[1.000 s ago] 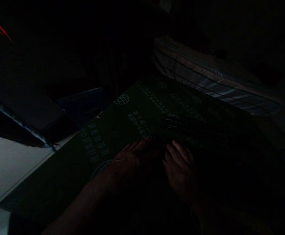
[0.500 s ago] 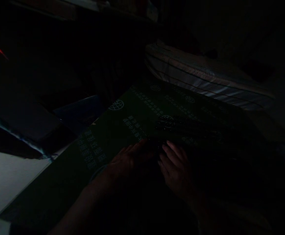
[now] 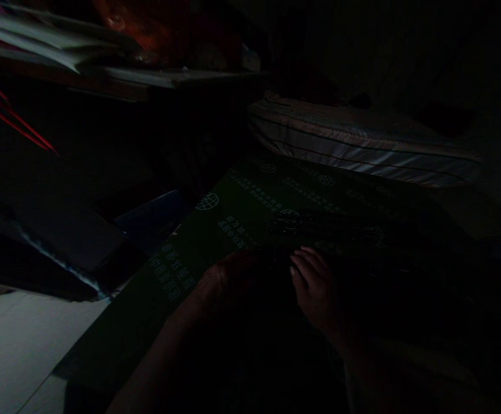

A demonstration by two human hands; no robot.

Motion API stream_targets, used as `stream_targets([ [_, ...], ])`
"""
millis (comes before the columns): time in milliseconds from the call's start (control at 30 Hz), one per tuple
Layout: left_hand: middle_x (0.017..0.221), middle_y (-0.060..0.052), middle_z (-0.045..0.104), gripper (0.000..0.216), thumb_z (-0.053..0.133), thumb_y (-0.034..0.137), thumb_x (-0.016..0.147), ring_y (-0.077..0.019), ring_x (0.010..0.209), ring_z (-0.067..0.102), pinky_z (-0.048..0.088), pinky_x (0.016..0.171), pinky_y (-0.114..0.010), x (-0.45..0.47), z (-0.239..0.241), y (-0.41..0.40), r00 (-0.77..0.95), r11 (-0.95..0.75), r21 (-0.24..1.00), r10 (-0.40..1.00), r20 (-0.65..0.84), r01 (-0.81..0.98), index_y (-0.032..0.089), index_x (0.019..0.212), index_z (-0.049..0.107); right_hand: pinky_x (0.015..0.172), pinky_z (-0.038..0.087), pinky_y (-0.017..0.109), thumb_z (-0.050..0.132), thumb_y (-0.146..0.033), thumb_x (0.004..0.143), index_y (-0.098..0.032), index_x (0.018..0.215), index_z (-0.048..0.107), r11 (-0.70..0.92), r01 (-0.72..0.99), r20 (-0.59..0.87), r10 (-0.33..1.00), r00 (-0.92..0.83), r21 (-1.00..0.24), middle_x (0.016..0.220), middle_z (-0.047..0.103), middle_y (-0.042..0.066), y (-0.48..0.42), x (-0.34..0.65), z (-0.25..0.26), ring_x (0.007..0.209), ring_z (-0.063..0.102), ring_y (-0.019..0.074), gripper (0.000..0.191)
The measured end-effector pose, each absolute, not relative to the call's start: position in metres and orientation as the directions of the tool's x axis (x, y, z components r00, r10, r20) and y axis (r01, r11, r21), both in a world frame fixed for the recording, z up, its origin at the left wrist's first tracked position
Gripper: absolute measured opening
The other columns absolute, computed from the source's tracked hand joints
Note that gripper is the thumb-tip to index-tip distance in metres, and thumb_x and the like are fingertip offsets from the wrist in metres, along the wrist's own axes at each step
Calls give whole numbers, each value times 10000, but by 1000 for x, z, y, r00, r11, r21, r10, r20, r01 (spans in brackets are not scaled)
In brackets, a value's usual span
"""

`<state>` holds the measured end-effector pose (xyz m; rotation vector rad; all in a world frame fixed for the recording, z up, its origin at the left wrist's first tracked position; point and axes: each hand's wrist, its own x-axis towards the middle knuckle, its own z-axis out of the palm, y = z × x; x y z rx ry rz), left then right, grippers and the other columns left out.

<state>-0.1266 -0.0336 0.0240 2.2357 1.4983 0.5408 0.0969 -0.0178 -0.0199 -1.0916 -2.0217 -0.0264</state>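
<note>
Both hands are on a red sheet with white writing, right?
Not quite: the sheet is green, not red, as the head view shows. The left hand and right hand are on it, and its writing is white.

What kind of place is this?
Likely a dim bedroom or storeroom, hard to tell: a striped mattress lies behind a green printed sheet, and a cluttered shelf stands at the upper left.

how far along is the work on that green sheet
Done: the green printed sheet lies spread flat before the striped mattress. In hand: the left hand and right hand sit close together on it, fingers at a small dark clump; too dark to tell what it is or whether it is gripped. Left: more dark bits lie on the sheet beyond the hands.
</note>
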Motion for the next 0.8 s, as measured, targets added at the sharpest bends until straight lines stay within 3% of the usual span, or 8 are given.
stream_targets([
  [400,1157,-73,624,378,472,392,873,-206,1028,611,518,866,-320,-130,13,-29,290,-326,589,944,158,740,198,1182,569,920,468,441,437,-215,890,-157,1048,648,569,735,662,716,-221,-370,1036,671,119,-10,94,-32,1081,553,240,269],
  [600,1195,-69,603,380,526,380,854,-216,1100,572,472,956,-368,-120,13,-27,249,-301,645,953,173,702,197,1186,553,901,475,417,434,-190,881,-166,1046,649,575,711,673,714,-195,-404,1014,674,110,-7,95,-33,1040,569,228,272],
  [800,1287,-88,547,469,537,434,852,-236,1196,505,408,1026,-388,-114,8,-25,279,-332,621,942,185,710,193,1253,505,884,478,399,441,-177,871,-156,1025,647,577,699,662,723,-197,-422,986,674,110,-6,95,-30,995,584,224,258],
])
